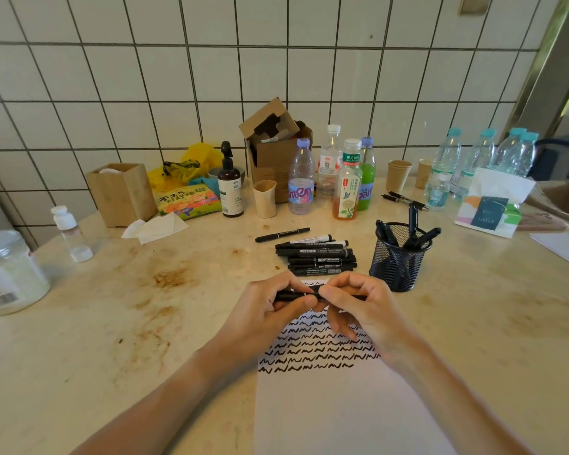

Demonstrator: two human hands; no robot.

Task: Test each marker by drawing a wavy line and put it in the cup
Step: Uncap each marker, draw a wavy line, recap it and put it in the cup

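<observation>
A black marker point(296, 295) lies level between both hands, held just above the top of the paper point(342, 405). The left hand point(270, 310) has its fingers curled round the barrel; the right hand point(355, 307) pinches the other end between thumb and fingers. Whether the cap is coming off or going on cannot be told, since the fingers cover the join.

Below the hands, rows of black wavy lines point(316, 349) fill the upper part of the sheet. Just beyond the hands a pile of markers point(316, 256) waits on the surface point(112, 323), with one loose marker point(281, 234) a little farther off. Beyond and to the right of the right hand stands the mesh cup point(399, 257), with several markers upright in it.

Likely risks: a cap pulled with a jerk could send the tip across a finger or the surface; a marker dropped in poorly capped would dry out; a reach to the cup could knock it, since it looks light and top-heavy with markers.
</observation>
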